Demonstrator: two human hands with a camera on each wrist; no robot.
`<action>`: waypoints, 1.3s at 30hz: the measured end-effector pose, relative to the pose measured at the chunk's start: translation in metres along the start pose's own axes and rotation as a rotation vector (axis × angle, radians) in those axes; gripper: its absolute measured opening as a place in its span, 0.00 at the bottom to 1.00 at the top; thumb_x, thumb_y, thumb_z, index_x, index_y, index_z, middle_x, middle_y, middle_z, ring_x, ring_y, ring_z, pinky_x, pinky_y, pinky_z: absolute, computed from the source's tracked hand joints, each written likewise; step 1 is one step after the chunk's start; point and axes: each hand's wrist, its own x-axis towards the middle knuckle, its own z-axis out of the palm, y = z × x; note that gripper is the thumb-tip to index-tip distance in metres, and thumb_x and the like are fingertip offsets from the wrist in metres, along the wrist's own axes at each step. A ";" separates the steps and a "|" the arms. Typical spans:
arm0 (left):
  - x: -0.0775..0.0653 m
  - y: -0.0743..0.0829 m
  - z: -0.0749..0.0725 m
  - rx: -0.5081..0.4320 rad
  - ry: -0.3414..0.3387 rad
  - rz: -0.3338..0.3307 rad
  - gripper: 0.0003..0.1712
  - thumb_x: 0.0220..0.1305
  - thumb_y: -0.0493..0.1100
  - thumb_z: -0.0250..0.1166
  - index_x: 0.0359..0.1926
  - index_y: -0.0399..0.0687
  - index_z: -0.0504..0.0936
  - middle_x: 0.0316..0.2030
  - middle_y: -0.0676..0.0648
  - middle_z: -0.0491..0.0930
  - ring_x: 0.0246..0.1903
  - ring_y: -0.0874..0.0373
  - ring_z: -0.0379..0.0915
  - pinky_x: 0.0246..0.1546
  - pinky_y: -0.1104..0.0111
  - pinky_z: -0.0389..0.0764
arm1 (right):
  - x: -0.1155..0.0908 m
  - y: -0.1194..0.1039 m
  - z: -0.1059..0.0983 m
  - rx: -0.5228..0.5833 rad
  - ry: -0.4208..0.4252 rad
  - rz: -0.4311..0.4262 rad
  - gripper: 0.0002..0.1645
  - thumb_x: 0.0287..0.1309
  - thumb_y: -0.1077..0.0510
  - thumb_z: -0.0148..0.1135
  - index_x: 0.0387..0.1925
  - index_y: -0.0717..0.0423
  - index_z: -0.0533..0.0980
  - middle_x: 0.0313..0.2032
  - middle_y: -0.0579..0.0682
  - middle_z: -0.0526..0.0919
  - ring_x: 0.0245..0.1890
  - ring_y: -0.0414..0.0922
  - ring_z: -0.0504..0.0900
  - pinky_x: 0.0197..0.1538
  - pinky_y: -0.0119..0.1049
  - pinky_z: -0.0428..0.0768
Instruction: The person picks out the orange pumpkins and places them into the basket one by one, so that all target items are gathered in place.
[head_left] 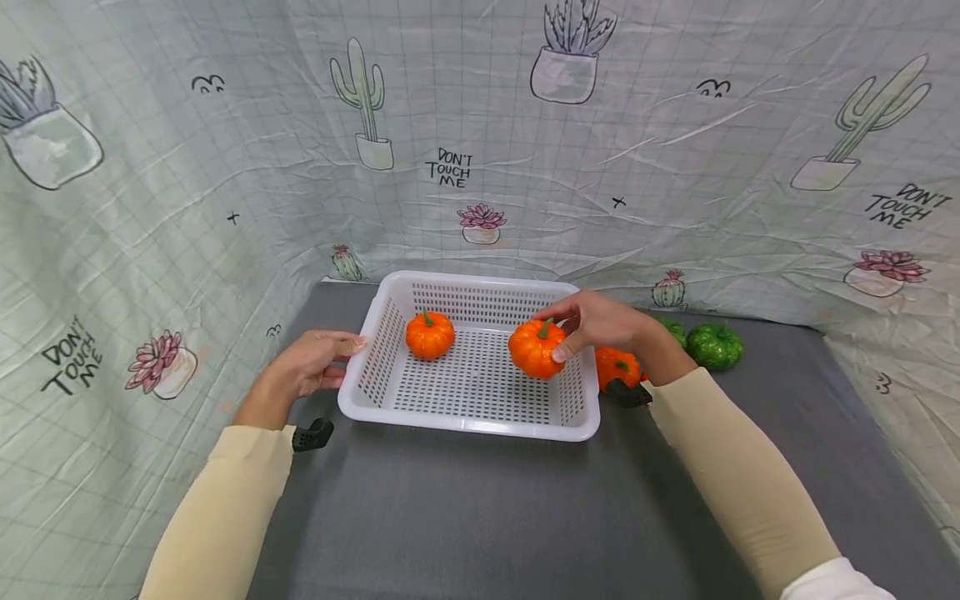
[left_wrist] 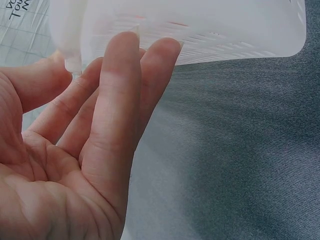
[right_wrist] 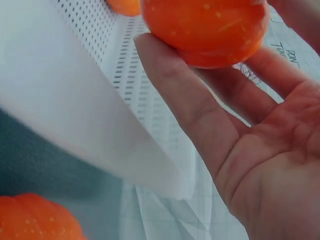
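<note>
A white perforated plastic basket (head_left: 468,423) stands on the dark grey surface, with one small orange toy pumpkin (head_left: 430,337) inside at its left. My left hand (head_left: 313,364) holds the basket's left rim. In the left wrist view, the thumb lies at the rim and the fingers (left_wrist: 120,100) reach along the basket's outer side. Over the basket's right part, my right hand (head_left: 602,321) grips another orange pumpkin (head_left: 536,350) between thumb and fingers. The right wrist view shows this pumpkin (right_wrist: 205,30) raised above the basket wall, its underside visible.
Right of the basket, an orange pumpkin (head_left: 615,368) sits partly behind my right wrist. Farther right is a green pumpkin (head_left: 715,347), and another green one (head_left: 674,330) is mostly hidden by the arm. A cactus-print curtain (head_left: 517,150) hangs behind and along the sides.
</note>
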 end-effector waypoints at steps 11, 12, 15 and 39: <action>0.000 -0.002 -0.002 0.000 0.002 0.004 0.35 0.74 0.49 0.66 0.74 0.38 0.69 0.36 0.55 0.88 0.35 0.57 0.90 0.38 0.62 0.90 | 0.009 -0.009 0.012 -0.009 0.090 0.087 0.41 0.55 0.57 0.79 0.69 0.57 0.75 0.60 0.58 0.85 0.57 0.54 0.85 0.59 0.45 0.85; 0.000 -0.002 -0.002 0.000 0.002 0.005 0.35 0.74 0.49 0.66 0.74 0.38 0.69 0.36 0.55 0.88 0.35 0.57 0.90 0.38 0.62 0.90 | 0.010 -0.009 0.012 -0.019 0.102 0.096 0.41 0.55 0.56 0.79 0.69 0.56 0.75 0.60 0.57 0.85 0.58 0.54 0.84 0.60 0.46 0.84; 0.000 -0.002 -0.003 -0.003 0.000 0.008 0.35 0.75 0.49 0.65 0.74 0.37 0.69 0.36 0.55 0.88 0.35 0.56 0.90 0.38 0.62 0.90 | 0.013 -0.011 0.015 -0.042 0.130 0.113 0.41 0.54 0.54 0.80 0.69 0.54 0.76 0.60 0.56 0.85 0.59 0.55 0.82 0.62 0.48 0.82; 0.001 -0.001 0.000 -0.013 -0.008 -0.002 0.34 0.76 0.48 0.64 0.75 0.38 0.68 0.37 0.54 0.87 0.35 0.56 0.90 0.39 0.61 0.90 | 0.039 -0.014 0.041 0.055 0.218 0.139 0.37 0.59 0.58 0.76 0.68 0.61 0.75 0.59 0.61 0.83 0.54 0.54 0.83 0.53 0.40 0.88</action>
